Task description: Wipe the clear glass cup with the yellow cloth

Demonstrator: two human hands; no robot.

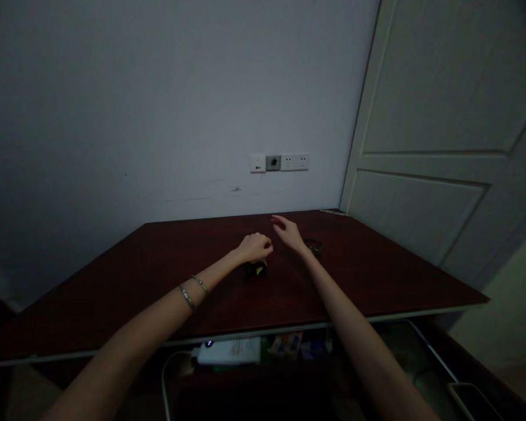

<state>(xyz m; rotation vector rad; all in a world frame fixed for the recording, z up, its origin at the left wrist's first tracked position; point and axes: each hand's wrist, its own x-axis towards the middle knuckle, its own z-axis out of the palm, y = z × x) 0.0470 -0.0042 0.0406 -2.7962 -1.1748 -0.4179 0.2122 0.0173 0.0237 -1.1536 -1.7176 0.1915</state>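
Observation:
My left hand [255,248] is curled above the dark red tabletop [179,263], its thumb and forefinger meeting in a loop. Directly below its palm is a small black and yellow object [258,269]; the hand hides part of it, and I cannot tell whether they touch. What the curled fingers hold, if anything, is hidden. My right hand [288,234] hovers just beyond and to the right, fingers stretched out with the thumb apart, nothing visible in it. A dark, ring-shaped object [314,247] lies on the table beside my right wrist.
A shelf under the table edge holds a white power-bank-like block [230,352] with a cable, and small colourful packets [286,344]. Wall sockets [294,162] sit behind the table. A white panelled door [425,140] stands at the right. A phone-like object [473,402] lies lower right.

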